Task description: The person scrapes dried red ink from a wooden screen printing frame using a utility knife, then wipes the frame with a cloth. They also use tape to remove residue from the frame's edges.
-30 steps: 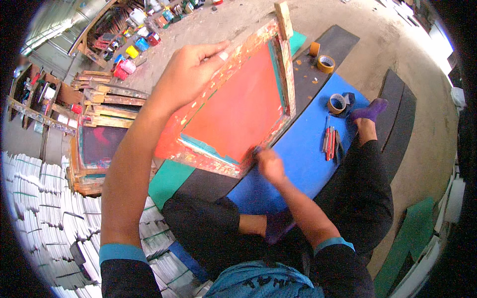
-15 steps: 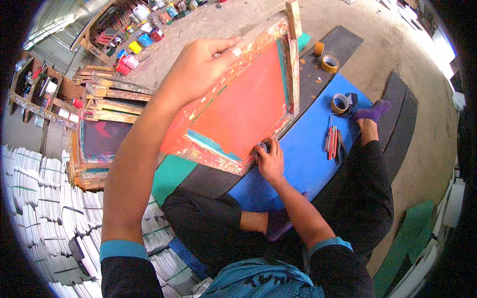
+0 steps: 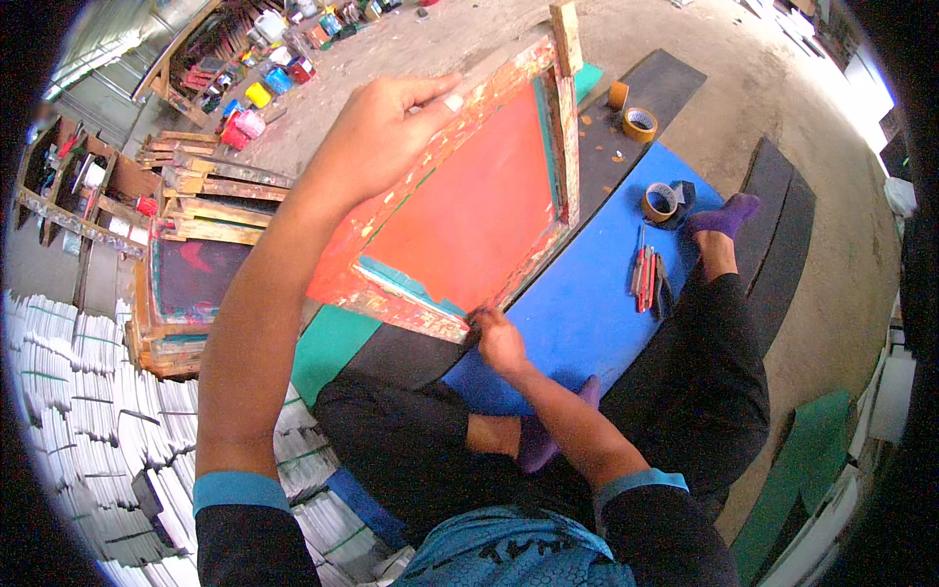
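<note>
My left hand [image 3: 383,132] grips the upper left edge of a wooden screen-printing frame [image 3: 406,311], thumb and fingers closed over the paint-spattered wood. The frame stands tilted up, and its stretched mesh [image 3: 465,201] is orange-red with teal strips along two edges. At the frame's lower corner my right hand [image 3: 501,342] is closed, knuckles up, its fingertips against the frame's edge. Something small and dark shows at those fingertips, mostly hidden. Beneath the hand lies a blue mat [image 3: 587,284].
On the blue mat are a tape roll [image 3: 659,202] and red-handled cutters [image 3: 645,279]. Two brown tape rolls [image 3: 640,124] sit on a dark mat. Stacked frames [image 3: 201,279] and white bundles [image 3: 88,391] stand at left; paint containers [image 3: 258,95] lie farther back. My purple-socked foot [image 3: 726,213] rests at right.
My right hand has slid left along the frame's lower corner, and the dark thing in its fingers shows less. My left hand keeps its grip on the frame. The whole view has shifted slightly.
</note>
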`<state>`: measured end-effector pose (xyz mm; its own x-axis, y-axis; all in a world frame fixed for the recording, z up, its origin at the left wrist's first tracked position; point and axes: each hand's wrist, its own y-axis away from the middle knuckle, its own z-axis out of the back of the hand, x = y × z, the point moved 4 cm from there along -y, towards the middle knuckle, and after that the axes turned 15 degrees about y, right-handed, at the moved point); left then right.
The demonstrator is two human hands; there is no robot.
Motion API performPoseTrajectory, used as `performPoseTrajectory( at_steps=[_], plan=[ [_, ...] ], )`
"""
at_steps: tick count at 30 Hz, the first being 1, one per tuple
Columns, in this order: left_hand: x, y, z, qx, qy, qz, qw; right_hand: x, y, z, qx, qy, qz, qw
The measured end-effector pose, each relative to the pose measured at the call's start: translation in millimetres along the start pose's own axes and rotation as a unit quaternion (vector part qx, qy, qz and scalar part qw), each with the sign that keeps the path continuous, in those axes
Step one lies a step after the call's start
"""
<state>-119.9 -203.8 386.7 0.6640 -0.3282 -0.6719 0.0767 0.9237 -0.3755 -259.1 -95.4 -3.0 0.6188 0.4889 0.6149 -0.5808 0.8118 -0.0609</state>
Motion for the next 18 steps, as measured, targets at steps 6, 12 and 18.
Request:
performPoseTrajectory(
  at_steps=[6,12,18],
  plan=[
    [-4,-2,-3,0.008,0.006,0.037,0.999,-28,-25,14,0.194,0.001,0.043,0.98],
    [-1,0,1,0.006,0.005,0.028,1.0,-4,-22,32,0.016,-0.086,0.012,0.996],
    [0,0,-3,0.013,0.011,0.043,0.999,-24,22,2,0.222,0.086,0.011,0.971]
  ],
)
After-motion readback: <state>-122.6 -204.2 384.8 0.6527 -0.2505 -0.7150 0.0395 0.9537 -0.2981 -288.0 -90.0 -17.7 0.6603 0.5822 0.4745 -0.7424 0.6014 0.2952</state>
